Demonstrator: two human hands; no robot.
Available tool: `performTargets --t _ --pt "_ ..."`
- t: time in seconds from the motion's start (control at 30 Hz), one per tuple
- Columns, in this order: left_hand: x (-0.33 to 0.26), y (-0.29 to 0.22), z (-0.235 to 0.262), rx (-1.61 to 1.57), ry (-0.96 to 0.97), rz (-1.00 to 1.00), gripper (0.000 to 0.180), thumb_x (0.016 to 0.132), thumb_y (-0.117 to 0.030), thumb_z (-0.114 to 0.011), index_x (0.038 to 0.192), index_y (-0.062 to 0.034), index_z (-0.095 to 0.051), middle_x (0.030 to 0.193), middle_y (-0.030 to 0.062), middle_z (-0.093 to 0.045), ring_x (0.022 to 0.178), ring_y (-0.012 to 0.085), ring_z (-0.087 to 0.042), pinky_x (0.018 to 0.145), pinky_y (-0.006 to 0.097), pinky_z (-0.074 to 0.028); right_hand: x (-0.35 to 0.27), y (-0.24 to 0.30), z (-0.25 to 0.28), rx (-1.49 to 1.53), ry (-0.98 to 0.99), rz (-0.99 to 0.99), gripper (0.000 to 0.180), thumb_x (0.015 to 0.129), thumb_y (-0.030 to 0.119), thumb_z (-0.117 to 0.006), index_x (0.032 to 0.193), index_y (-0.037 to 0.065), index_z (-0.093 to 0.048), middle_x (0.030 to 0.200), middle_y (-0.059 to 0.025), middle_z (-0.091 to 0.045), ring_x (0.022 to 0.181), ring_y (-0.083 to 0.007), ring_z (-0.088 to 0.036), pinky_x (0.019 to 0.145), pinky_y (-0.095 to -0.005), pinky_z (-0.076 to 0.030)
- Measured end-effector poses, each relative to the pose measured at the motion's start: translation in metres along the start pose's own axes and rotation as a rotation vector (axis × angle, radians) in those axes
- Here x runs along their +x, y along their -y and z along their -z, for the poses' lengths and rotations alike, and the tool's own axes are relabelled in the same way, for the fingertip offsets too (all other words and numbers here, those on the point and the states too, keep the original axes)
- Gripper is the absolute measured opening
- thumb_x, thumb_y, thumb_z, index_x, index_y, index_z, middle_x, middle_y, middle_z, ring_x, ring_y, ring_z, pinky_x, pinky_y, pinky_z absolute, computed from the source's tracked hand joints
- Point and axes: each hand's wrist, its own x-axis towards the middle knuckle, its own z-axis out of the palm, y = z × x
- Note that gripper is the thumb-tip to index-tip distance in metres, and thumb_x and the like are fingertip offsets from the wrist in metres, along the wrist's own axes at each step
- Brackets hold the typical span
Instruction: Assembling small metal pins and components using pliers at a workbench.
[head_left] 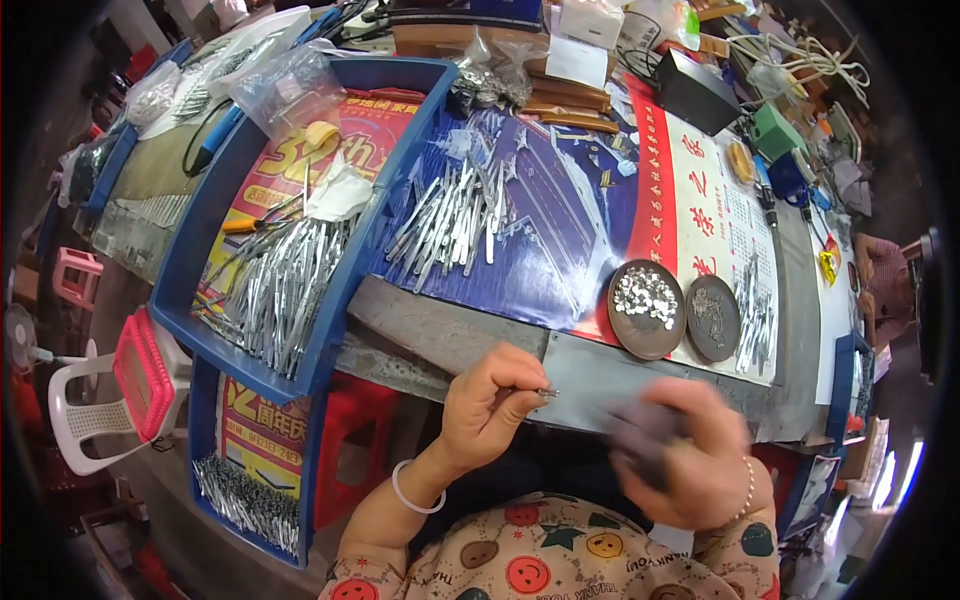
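Note:
My left hand (488, 405) is closed in a pinch above the table's near edge. A small shiny metal piece (547, 393) pokes out between thumb and forefinger. To its right, my right hand (708, 462) is wrapped round a dark brown, blocky object (645, 437). Motion smears both this hand and the object, so its exact kind is unclear. The two hands are apart. Beyond the right hand stand a round brown dish (650, 347) holding many small silvery pieces and a smaller dark dish (726, 348) with thin metal bits.
A blue tray (165, 290) of thin metal strips stands at left, with another blue tray (203, 420) below it. Loose metal strips (455, 220) lie on the blue sheet, others (757, 320) at right. A white chair (75, 400) and red stool (350, 440) stand at left.

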Motion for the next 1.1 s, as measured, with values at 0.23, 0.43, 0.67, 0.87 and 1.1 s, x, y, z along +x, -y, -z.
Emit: performTargets --t 0.23,0.43,0.67,0.87,1.1 --pt "0.003 0.000 0.002 -0.018 0.023 -0.034 0.010 0.092 -0.002 -0.062 0.099 -0.0001 -0.056 0.092 0.0133 -0.061 0.073 0.0137 -0.053 0.065 0.023 -0.044 0.007 -0.005 -0.002 0.053 -0.049 0.038 0.030 0.052 0.012 -0.081 0.068 -0.001 -0.059 0.104 -0.0192 -0.059 0.074 -0.0274 -0.063 0.055 -0.0330 -0.051" --pt "-0.005 -0.014 0.000 -0.337 -0.129 0.181 0.009 0.097 -0.006 -0.056 0.102 0.0005 -0.053 0.100 0.0110 -0.056 0.081 0.0129 -0.054 0.073 0.025 -0.047 -0.005 -0.007 -0.004 0.191 0.154 -0.132 0.024 0.073 0.017 -0.077 0.074 -0.001 -0.061 0.104 -0.0145 -0.057 0.080 -0.0273 -0.061 0.058 -0.0369 -0.051" --pt "-0.026 -0.042 -0.011 -0.648 -0.271 0.567 0.011 0.101 -0.013 -0.052 0.101 -0.0028 -0.053 0.092 0.0072 -0.057 0.072 0.0127 -0.057 0.064 0.027 -0.048 -0.040 0.000 -0.023 0.100 0.309 -0.130 0.026 0.075 0.027 -0.076 0.081 0.004 -0.066 0.105 -0.0126 -0.050 0.087 -0.0270 -0.055 0.065 -0.0376 -0.048" --pt "-0.040 -0.057 -0.022 -0.588 -0.283 0.662 0.011 0.100 -0.015 -0.053 0.098 -0.0038 -0.052 0.093 0.0066 -0.057 0.066 0.0118 -0.057 0.057 0.025 -0.048 -0.049 0.001 -0.026 0.067 0.294 -0.098 0.027 0.071 0.028 -0.077 0.079 0.005 -0.066 0.104 -0.0114 -0.049 0.086 -0.0260 -0.051 0.067 -0.0366 -0.046" --pt "-0.047 -0.059 -0.027 -0.454 -0.259 0.714 0.011 0.099 -0.014 -0.055 0.099 -0.0031 -0.055 0.082 0.0038 -0.057 0.059 0.0118 -0.054 0.053 0.025 -0.046 -0.057 -0.003 -0.028 0.041 0.317 -0.065 0.031 0.069 0.032 -0.079 0.078 0.004 -0.068 0.105 -0.0122 -0.048 0.086 -0.0265 -0.050 0.069 -0.0359 -0.044"
